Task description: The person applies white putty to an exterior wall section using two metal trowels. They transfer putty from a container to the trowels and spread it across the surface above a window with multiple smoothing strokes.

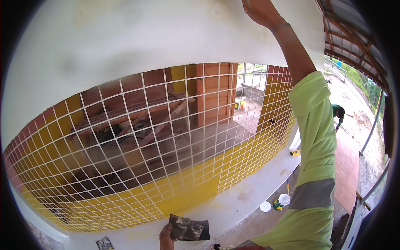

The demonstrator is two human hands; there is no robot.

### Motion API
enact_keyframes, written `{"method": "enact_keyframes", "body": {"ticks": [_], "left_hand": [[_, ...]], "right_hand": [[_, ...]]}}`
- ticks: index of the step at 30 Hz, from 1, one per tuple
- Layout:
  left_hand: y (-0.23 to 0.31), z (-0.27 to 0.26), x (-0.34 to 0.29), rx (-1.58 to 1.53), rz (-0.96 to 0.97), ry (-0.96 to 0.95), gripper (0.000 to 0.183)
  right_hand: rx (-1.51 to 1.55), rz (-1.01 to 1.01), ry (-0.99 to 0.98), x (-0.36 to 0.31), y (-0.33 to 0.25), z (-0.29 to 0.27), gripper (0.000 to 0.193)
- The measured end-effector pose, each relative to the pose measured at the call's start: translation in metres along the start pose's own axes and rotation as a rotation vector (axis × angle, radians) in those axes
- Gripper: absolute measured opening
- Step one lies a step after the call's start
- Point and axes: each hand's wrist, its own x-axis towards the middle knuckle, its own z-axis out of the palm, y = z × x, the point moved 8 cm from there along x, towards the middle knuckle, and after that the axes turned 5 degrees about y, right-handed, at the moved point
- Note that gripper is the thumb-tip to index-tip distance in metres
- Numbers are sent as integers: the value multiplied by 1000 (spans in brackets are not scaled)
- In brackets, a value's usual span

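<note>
My right hand is raised high against the white plastered upper wall, its lime-green sleeve running down the right side. The frame's top edge cuts off the fingers, so whether they grip anything is hidden. My left hand is low at the bottom edge. It holds dark, worn sheets of sandpaper in front of the white ledge. Below the plaster, glossy yellow tiles with white grout cover the wall.
On the ledge and floor to the right are a white round lid, a small open can and a yellow tape measure. Another dark sheet lies at bottom left. A person in green bends over outside at right.
</note>
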Motion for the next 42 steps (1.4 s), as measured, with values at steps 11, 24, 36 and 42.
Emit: {"method": "enact_keyframes", "body": {"ticks": [11, 24, 36, 42], "left_hand": [[9, 2, 2, 38, 39, -12, 29], [4, -5, 0, 29, -15, -6, 27], [-1, -13, 9, 15, 0, -1, 26], [-8, -19, 21, 3, 20, -14, 27]], "right_hand": [[23, 231, -70, -35, -66, 9, 43], [-16, 166, 137, 7, -19, -4, 33], [-3, -50, 62, -72, -60, -9, 51], [-48, 74, 142, -43, -18, -30, 40]]}}
